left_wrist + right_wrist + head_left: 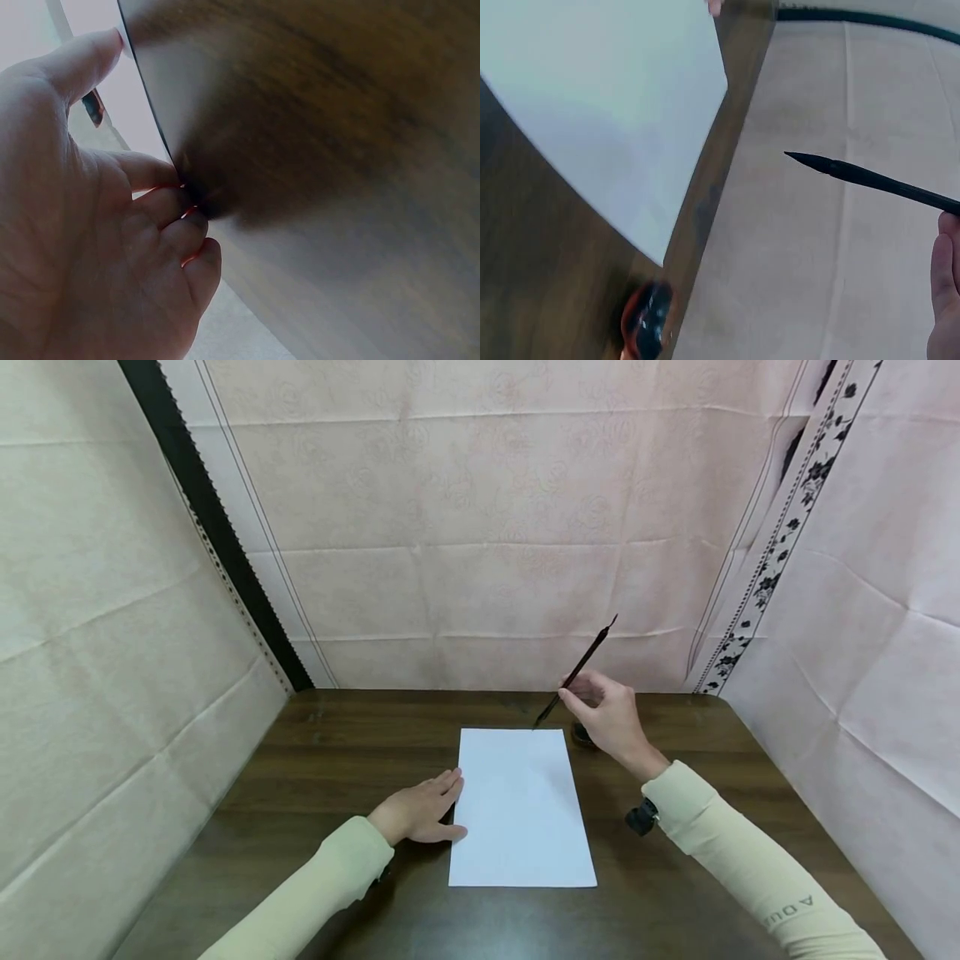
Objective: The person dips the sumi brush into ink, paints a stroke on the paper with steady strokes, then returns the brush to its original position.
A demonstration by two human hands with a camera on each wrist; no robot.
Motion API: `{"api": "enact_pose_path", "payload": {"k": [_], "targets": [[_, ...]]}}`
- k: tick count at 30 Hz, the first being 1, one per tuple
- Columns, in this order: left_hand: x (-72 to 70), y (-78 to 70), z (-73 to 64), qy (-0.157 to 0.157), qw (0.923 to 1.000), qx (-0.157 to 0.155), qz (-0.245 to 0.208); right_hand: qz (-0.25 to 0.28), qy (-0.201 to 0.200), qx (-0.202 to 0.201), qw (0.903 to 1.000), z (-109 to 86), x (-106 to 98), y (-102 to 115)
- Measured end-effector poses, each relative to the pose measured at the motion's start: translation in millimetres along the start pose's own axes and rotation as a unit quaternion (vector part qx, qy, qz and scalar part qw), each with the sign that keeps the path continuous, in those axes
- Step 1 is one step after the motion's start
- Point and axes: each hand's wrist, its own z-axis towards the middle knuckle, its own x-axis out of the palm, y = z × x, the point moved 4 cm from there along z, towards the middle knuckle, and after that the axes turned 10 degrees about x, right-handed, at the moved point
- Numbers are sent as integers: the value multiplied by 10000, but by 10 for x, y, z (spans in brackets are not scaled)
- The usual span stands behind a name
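Note:
A blank sheet of white paper (pixel 517 810) lies on the wooden table. At its left edge rests my left hand (pixel 423 810), fingers fairly straight and thumb spread apart; the left wrist view shows the palm side of that hand (pixel 90 202) along the edge. My right hand (pixel 611 718) holds a dark calligraphy brush (pixel 588 656) slantwise, pinched between thumb and fingers, tip pointing down near the sheet's top edge. In the right wrist view the brush (pixel 877 180) has a dark, pointed tip, and only part of the hand (pixel 946 277) shows.
A small dish (pixel 649 319) with glossy black inside and a reddish rim stands just right of the paper's top corner, partly behind the right hand. Pale cloth (pixel 480 527) hangs behind the table (pixel 360 760) and on both sides.

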Motion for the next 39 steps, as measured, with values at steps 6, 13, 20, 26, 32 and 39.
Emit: {"api": "enact_pose_path", "payload": {"k": [6,13,20,26,32,39], "targets": [[3,7,1,2,10000,-7,11,87,383,-13,9992,-104,232,74],[0,0,9,-32,10000,-46,4,176,763,-14,9969,-203,503,157],[8,-7,37,42,9997,-211,93,39,927,-87,9957,-294,715,181],[-1,-13,35,63,9997,-203,99,167,1038,-25,9945,-346,828,197],[-4,-8,30,25,9997,-238,37,242,1061,3,9941,-396,924,184],[4,4,40,-20,9997,-232,47,256,1128,238,9930,-467,1018,132]]}}
